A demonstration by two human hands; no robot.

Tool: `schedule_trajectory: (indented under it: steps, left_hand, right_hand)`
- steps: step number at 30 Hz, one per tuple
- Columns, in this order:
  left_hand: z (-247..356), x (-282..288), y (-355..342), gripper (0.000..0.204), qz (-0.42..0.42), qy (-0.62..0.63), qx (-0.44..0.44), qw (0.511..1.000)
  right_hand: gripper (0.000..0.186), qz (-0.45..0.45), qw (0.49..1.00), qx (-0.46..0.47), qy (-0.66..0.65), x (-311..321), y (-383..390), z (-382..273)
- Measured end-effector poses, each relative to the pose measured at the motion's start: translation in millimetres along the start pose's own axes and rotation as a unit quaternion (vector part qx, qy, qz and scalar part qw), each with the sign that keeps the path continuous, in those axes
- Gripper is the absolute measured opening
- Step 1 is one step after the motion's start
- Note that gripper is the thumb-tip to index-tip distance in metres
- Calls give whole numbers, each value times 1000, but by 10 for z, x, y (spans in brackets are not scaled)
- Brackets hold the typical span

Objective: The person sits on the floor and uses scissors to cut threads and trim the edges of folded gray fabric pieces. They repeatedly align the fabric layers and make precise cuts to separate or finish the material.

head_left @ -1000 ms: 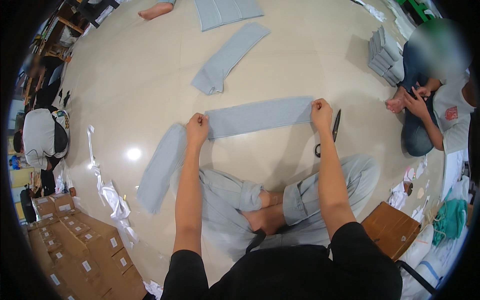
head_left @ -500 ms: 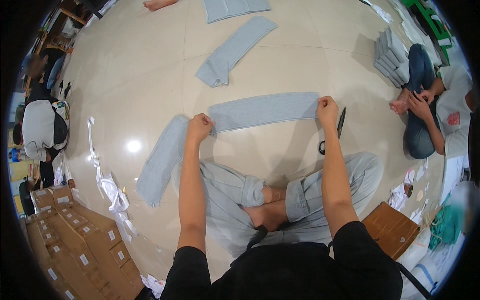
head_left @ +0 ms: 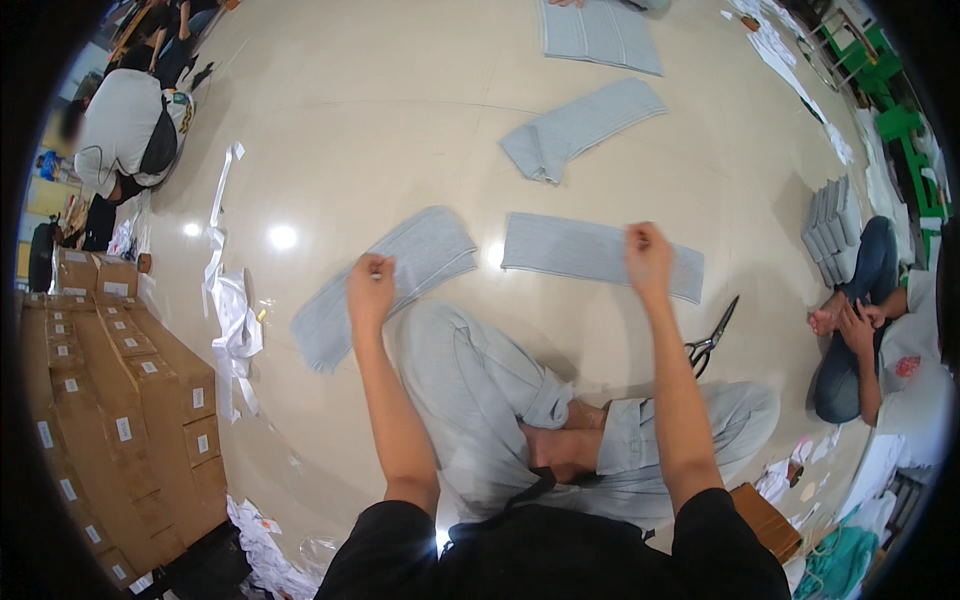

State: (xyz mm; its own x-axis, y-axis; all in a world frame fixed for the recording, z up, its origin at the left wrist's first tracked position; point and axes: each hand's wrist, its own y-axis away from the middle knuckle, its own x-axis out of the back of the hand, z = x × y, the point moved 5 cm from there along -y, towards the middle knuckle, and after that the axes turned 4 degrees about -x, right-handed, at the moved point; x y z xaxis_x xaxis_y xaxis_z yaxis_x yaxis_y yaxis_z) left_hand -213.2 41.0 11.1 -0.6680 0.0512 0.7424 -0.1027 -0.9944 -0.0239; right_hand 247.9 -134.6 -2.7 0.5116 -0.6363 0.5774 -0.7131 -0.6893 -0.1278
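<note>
A long folded piece of grey-blue, denim-like cloth (head_left: 570, 243) lies flat on the floor in front of me. My right hand (head_left: 648, 262) is closed above its right half, fingertips curled together. Another folded grey-blue cloth (head_left: 425, 245) lies slanted to the left, beside my left knee. Over its near edge is my left hand (head_left: 370, 290), thumb and fingers pinched. Whether either hand has anything between its fingers I cannot make out. Black scissors (head_left: 708, 345) rest on the floor right of my right forearm, blades slightly apart.
Farther off lie a bent folded cloth (head_left: 570, 130) and a wider folded one (head_left: 600, 35), touched by another person's hand. A cloth stack (head_left: 830, 230) stands by a seated person (head_left: 895, 340) at right. Cardboard boxes (head_left: 150, 400) and white scraps (head_left: 235, 325) are at left.
My hands have left the two ends of the middle cloth. The left moved over the slanted cloth; the right shifted inward over the middle one. The whole view has swung.
</note>
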Motion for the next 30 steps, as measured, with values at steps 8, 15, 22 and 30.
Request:
schedule_trajectory:
  steps: [8, 15, 22, 30]
  left_hand:
    - [-1233, 634, 519, 48, 50, -244, 93, 964]
    - [-1285, 549, 697, 51, 153, -206, 15, 966]
    - [-747, 338, 420, 57, 122, -126, -51, 983]
    - [-871, 635, 192, 46, -48, 4, -77, 996]
  right_hand:
    - [26, -247, 965, 77, 45, -2292, 371, -1253]
    - [24, -207, 975, 30, 71, -2491, 486, -1469]
    - [19, -276, 948, 117, -110, -2174, 591, -1960]
    - [14, -382, 897, 49, -218, -1330, 499, -2929]
